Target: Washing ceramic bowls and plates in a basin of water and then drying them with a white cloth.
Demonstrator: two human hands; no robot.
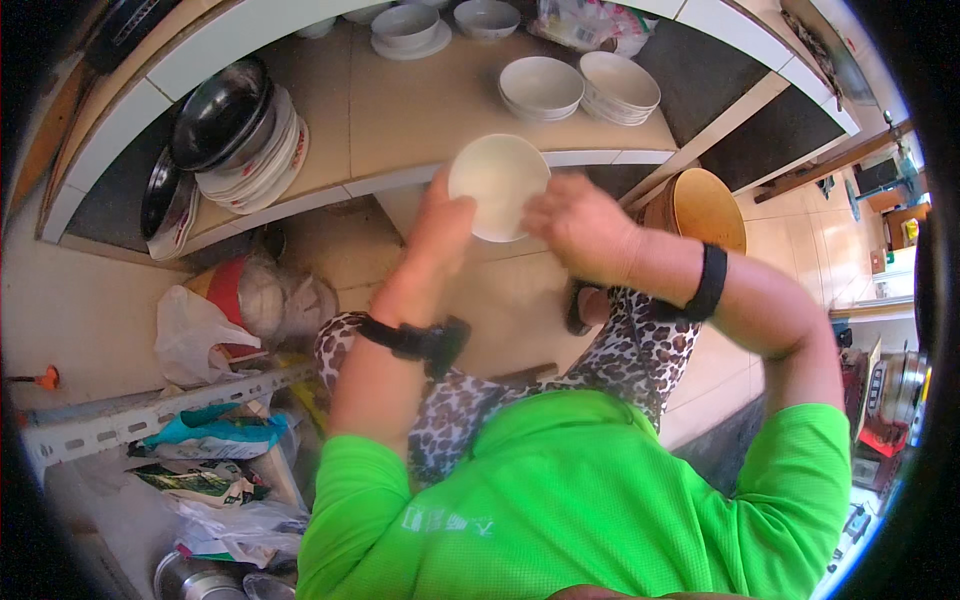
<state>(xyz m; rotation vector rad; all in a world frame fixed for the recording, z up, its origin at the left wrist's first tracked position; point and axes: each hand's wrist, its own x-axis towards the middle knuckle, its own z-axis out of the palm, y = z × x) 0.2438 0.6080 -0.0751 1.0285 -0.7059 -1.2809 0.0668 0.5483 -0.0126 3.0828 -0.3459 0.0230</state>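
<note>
A white bowl is held up in front of the shelf's edge, its pale round face towards me. My left hand grips its left side, with the thumb over the rim. At the right rim is my right hand, blurred, its fingers bent and overlapping the bowl's edge. Whether those fingers pinch the rim or only touch it cannot be made out. Beyond the bowl, on the tiled shelf, stand two stacks of white bowls, a nearer-left stack and a right stack.
Dark metal basins rest on stacked plates at the shelf's left. More bowls and a plastic bag are at the back. A round wooden stool stands right. Bags and a slotted metal rail lie left.
</note>
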